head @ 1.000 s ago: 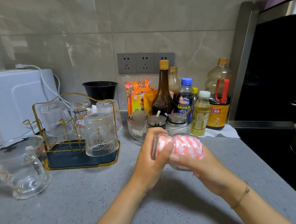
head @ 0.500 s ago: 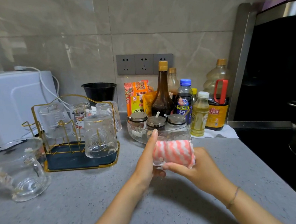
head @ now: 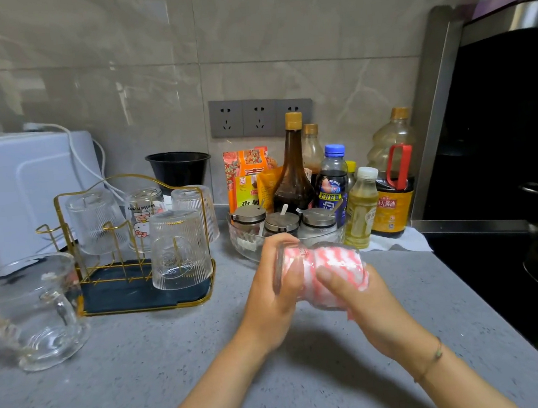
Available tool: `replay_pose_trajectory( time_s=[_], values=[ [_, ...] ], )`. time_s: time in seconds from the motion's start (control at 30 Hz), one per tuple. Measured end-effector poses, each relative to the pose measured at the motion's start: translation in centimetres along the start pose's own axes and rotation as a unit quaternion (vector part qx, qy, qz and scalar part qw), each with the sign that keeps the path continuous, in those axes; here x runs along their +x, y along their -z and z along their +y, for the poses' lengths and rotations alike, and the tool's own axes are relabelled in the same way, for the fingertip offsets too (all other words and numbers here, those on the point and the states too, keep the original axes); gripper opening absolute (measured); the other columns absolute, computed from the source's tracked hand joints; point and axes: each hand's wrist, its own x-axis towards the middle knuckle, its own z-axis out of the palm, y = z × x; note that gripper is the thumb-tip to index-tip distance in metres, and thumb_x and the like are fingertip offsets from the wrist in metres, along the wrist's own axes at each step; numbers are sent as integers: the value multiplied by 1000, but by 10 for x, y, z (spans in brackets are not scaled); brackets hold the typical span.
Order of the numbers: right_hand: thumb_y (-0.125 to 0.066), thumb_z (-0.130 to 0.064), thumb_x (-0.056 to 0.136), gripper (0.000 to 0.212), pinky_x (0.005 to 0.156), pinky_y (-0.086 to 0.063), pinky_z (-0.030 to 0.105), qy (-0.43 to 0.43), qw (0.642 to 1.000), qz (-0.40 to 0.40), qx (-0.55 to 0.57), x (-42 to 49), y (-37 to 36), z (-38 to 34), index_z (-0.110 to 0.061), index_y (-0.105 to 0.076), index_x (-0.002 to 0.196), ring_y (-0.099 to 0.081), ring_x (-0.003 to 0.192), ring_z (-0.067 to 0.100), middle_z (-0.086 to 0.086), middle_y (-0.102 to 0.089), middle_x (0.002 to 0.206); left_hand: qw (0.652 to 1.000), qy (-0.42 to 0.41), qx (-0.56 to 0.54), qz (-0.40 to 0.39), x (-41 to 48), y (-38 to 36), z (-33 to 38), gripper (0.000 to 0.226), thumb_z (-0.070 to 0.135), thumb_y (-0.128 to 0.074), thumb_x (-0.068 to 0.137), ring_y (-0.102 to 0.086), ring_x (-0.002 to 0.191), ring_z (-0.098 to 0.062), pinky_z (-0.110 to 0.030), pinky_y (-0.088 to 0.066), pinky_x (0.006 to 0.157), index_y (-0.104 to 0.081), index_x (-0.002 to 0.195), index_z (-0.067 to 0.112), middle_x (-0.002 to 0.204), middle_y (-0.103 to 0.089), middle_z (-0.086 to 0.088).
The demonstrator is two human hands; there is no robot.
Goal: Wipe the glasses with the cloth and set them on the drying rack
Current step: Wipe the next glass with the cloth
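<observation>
a person stands at a grey kitchen counter (head: pixel 146 380), with both forearms reaching to its middle. they hold one clear glass (head: pixel 283 266) above the counter, lying on its side with the rim toward nine o'clock. a pink-and-white striped cloth (head: pixel 338 259) covers most of its body. the left hand (head: pixel 270 299) is curled around the rim end. the right hand (head: pixel 365 299) clasps the cloth-covered end, with the thumb pressed on top and a tuft of cloth poking out under the palm.

at ten o'clock sits a gold wire drying rack (head: pixel 122 293) with a dark blue mat. it carries four ribbed glasses, all upside down: one in front (head: pixel 180 248) and three behind (head: pixel 96 220), the middle one printed with a cartoon cat. at nine o'clock, just beside the rack, one large glass jug (head: pixel 28 312) lies tipped on its side.

at twelve o'clock, a clear glass bowl (head: pixel 245 248) holds three small jars with metal lids (head: pixel 284 223). behind it, from twelve to one o'clock, six bottles (head: pixel 293 175) stand against the tiled wall, beside some orange food packets (head: pixel 248 176). one black tub (head: pixel 179 169) stands at eleven o'clock.
</observation>
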Motion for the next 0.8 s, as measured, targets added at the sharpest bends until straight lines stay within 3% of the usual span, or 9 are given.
replay_pose_trajectory(
  time_s=[0.07,0.27,0.33,0.43,0.47,0.53,0.57,0.67,0.8],
  values=[
    [-82,-54,46,51,59,-50,16,-12,1000,3,9,1,1,-2,-18,-73,81,-67,69,4,-5,-73,73,999,-12,20,-22,1,0,0,47,65,-45,85,-56,94,5,-10,-44,82,-46,113,28,101,-55,25],
    [-72,-20,80,9,51,-45,10,43,997,31,-52,7,6,0,-17,-67,73,-60,56,-3,-8,-68,60,997,60,-34,-47,1,-3,1,35,50,-47,87,-58,95,5,-12,-46,78,-45,116,30,108,-55,15],
    [-71,-23,78,13,55,-47,17,74,992,17,-100,8,8,3,-14,-68,68,-56,58,3,-4,-64,60,986,150,-60,-38,1,-6,2,48,68,-46,78,-62,75,-8,-22,-49,59,-48,113,35,98,-60,6],
    [-74,-31,75,24,59,-49,26,112,974,-3,-197,9,13,12,-7,-71,72,-55,60,7,4,-64,63,957,268,-104,-35,3,-7,6,74,85,-43,73,-52,48,-10,-22,-39,43,-55,103,17,68,-61,3],
    [-74,-32,76,23,61,-50,26,122,967,-14,-225,8,13,13,-9,-73,75,-58,62,6,4,-69,68,949,289,-119,-34,4,-6,4,77,83,-40,76,-58,53,-12,-23,-46,48,-59,99,13,69,-66,3],
    [-73,-31,79,18,63,-51,21,137,955,-34,-263,6,13,15,-14,-76,80,-62,65,-1,-5,-73,74,943,308,-130,-1,5,-6,1,78,73,-39,82,-69,93,-21,-35,-55,80,-65,113,7,103,-73,-10],
    [-72,-31,80,14,64,-50,17,135,954,-45,-264,5,11,15,-17,-76,79,-62,66,-4,-9,-72,73,944,306,-126,22,5,-7,2,71,68,-41,84,-68,98,-21,-34,-54,82,-63,119,10,110,-71,-14],
    [-68,-28,82,6,66,-46,10,108,973,-68,-191,3,5,11,-23,-71,79,-62,66,-6,-15,-69,68,966,244,-74,50,3,-9,4,44,66,-50,85,-54,55,-10,-18,-38,43,-58,99,25,72,-62,1],
    [-66,-45,72,37,52,-40,8,58,992,-43,-103,3,4,4,-8,-66,78,-52,54,-6,-14,-60,58,997,74,-15,32,3,-5,1,41,60,-47,78,-58,76,1,-12,-46,68,-53,99,25,81,-60,18]
  ],
)
